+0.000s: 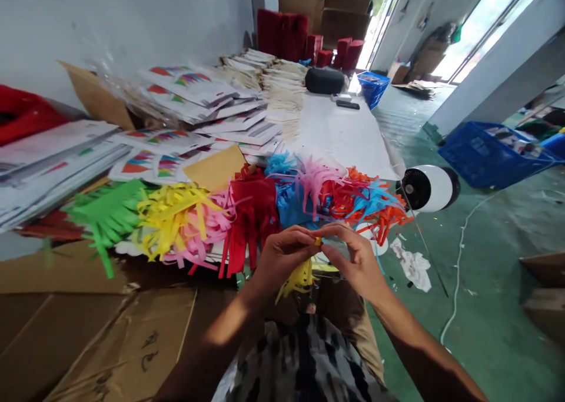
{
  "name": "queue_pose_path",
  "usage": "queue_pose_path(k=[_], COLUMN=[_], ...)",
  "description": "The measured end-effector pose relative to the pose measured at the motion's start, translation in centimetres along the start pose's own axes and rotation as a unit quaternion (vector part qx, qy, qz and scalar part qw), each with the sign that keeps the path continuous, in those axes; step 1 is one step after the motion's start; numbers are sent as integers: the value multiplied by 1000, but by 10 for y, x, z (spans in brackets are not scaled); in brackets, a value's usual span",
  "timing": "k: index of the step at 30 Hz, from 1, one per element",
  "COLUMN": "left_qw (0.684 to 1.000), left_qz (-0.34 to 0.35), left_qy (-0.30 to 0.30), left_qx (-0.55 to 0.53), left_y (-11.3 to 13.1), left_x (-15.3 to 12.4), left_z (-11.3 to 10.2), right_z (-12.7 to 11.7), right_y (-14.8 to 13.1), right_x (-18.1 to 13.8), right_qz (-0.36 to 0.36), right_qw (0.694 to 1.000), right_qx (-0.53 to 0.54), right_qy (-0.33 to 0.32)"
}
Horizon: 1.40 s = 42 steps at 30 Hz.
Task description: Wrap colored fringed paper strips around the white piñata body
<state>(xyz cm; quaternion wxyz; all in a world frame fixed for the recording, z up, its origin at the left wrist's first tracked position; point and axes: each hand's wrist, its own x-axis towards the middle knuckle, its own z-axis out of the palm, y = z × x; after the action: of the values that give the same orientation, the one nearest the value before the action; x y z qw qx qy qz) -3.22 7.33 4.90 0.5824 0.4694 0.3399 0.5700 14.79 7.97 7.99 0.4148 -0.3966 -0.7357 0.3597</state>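
Both hands meet in front of my body over the table's near edge. My left hand is closed in a pinch on the top of a yellow paper tassel, whose fringed strips hang below it. My right hand pinches the same small yellow top from the other side, fingertips almost touching the left ones. Just beyond lie cut tissue fringes: a dark red bundle, a blue one, a pink one and an orange one. Further left are a yellow pile and a green fringe.
Printed packaging sheets are stacked along the wall, with a stack of pale folded pieces behind. A black case rests on the white tabletop. Cardboard lies at lower left. A fan and blue basket stand right.
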Motion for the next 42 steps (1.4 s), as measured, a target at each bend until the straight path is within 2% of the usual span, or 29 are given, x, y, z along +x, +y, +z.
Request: queue_pose_path(k=[5, 8, 10, 14, 17, 20, 22, 24, 26, 29, 32, 35, 39, 42], left_qw=[997, 993, 994, 994, 984, 975, 971, 966, 967, 981, 990, 994, 996, 996], left_qz=[38, 52, 45, 14, -22, -69, -107, -133, -128, -88, -49, -11, 3, -4], left_qy=[19, 44, 58, 102, 148, 160, 151, 150, 148, 133, 125, 108, 77, 74], left_qx=[65, 93, 81, -18, -93, -137, -150, -162, -163, -109, -47, 8, 36, 49], left_y=[-1, -3, -4, -5, -8, -18, -27, -37, -46, -55, -56, -55, -54, -54], left_x=[-3, -5, -7, -6, -1, 3, 3, 1, -2, -4, -5, -5, -5, -5], left_z=[-6, -6, -6, -9, -20, -38, -49, -56, -58, -55, -51, -50, -51, -52], right_z=[7, 11, 15, 23, 27, 31, 30, 23, 12, -8, -15, -8, 2, 3], right_y=[8, 11, 11, 6, 6, 13, 21, 33, 48, 73, 98, 118, 131, 131], right_x=[5, 8, 10, 21, 51, 107, 153, 198, 236, 273, 290, 297, 296, 291], right_qz=[48, 60, 52, 29, 11, -39, -51, -8, 32, 105, 156, 182, 196, 192], right_qw=[997, 993, 995, 998, 1000, 994, 979, 929, 904, 874, 850, 830, 813, 814], right_qx=[60, 98, 78, 29, -17, -98, -195, -369, -424, -473, -502, -523, -543, -544], right_qy=[30, 25, 28, 48, 7, -3, 18, 40, 52, 24, -30, -67, -71, -65])
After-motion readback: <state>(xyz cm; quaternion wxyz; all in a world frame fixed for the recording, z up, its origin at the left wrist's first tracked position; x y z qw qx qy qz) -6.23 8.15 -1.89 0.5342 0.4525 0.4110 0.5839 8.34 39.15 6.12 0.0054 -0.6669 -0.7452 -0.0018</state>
